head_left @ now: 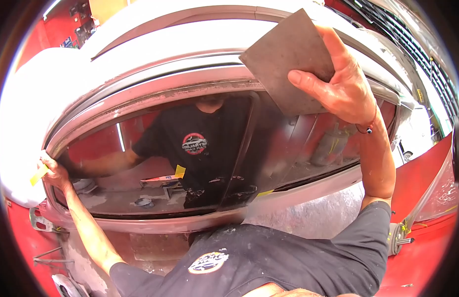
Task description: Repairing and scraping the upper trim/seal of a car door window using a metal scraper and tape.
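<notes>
While a grey sanding sheet (288, 62) is held up at the far right, pinched by its lower right edge between the thumb and fingers of the right hand (343, 84), a small piece of yellow tape (39, 174) is gripped by the left hand (55, 171) at the far left edge of the window frame. The sheet is judged thin, light and fairly stiff, since it stays flat when held by one edge; its gritty face should resist slipping, and a grip along an edge looks sufficient. It is poised just above the dusty upper window frame (155, 94) of a sanded grey car door (155, 225). The worker's reflection is seen in the window glass (190, 163). Red bodywork (427, 173) is seen on both sides, and filler dust is spread over the dark shirt (269, 257).
</notes>
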Action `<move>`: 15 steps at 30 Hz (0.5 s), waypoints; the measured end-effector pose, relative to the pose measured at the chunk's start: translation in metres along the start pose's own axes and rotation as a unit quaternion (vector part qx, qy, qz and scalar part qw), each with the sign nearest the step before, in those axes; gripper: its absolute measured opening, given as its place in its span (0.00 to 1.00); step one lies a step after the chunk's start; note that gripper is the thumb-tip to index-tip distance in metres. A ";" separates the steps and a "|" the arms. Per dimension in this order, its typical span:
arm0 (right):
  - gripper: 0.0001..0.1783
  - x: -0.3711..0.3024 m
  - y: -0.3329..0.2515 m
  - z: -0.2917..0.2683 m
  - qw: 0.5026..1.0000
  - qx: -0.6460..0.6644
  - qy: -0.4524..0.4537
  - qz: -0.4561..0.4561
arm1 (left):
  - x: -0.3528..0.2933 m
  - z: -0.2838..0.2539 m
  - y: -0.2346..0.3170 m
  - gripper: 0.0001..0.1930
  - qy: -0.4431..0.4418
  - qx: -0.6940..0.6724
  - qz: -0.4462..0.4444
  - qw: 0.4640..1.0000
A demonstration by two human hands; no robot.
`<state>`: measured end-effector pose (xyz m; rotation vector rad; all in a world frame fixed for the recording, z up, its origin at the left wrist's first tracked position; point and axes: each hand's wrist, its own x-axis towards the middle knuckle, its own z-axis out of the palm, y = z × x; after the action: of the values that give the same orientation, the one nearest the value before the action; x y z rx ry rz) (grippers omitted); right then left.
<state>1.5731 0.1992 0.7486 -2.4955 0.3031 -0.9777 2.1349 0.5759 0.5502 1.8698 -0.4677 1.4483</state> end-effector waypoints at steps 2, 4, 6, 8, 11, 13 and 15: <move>0.31 0.002 0.000 0.005 1.000 -0.009 0.007 -0.012 | 0.001 0.001 -0.013 0.19 -0.017 0.005 -0.006 1.000; 0.32 0.017 -0.002 0.012 0.983 -0.111 0.066 -0.134 | 0.000 0.004 -0.005 0.19 0.000 0.020 -0.006 1.000; 0.33 0.005 -0.004 -0.003 0.996 -0.067 0.015 -0.057 | -0.001 0.004 -0.003 0.18 -0.008 0.017 -0.006 1.000; 0.33 0.005 0.001 -0.003 0.999 -0.021 -0.038 0.014 | -0.001 0.000 0.000 0.18 -0.013 0.019 -0.006 1.000; 0.34 0.006 0.004 0.007 0.998 0.060 -0.015 0.013 | 0.001 0.001 0.012 0.17 0.021 -0.021 0.034 0.999; 0.35 0.017 0.004 0.009 0.995 -0.058 0.023 -0.083 | 0.002 0.001 -0.001 0.18 0.012 0.016 0.044 0.999; 0.33 0.020 0.005 -0.011 0.988 -0.039 -0.076 -0.125 | 0.002 0.000 -0.004 0.17 0.003 0.014 0.042 0.999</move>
<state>1.5799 0.1842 0.7649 -2.7097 -0.0211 -0.8759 2.1383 0.5788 0.5507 1.8876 -0.5296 1.5228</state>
